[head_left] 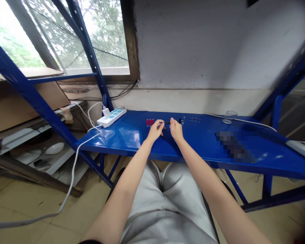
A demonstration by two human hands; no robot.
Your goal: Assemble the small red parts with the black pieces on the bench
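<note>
At the blue surface (122, 145), you hold a dark slender piece (167, 123) between your left hand (156, 130) and your right hand (176, 128), above the near middle of the top. The left grip appears pinched together on one end, the right grip on the other; the fingers hide both ends, so you cannot tell from here whether parts are joined inside them.

The work looks to be midway: the piece is up in your hands, not set down, while other parts wait untouched. Red pieces (150, 122) stand in a short row just beyond your left hand. A black piece (180, 120) shows just past your right hand, partly hidden, and a clear bit (184, 117) lies near it. Farther right, tiny pieces (194, 119) lie loose in a small group, apart from both hands. Whether any of these are finished or awaiting handling is too small to judge.

A clear glass (229, 117) stands beyond them to the right; a white power strip (113, 117) lies at the left end.
</note>
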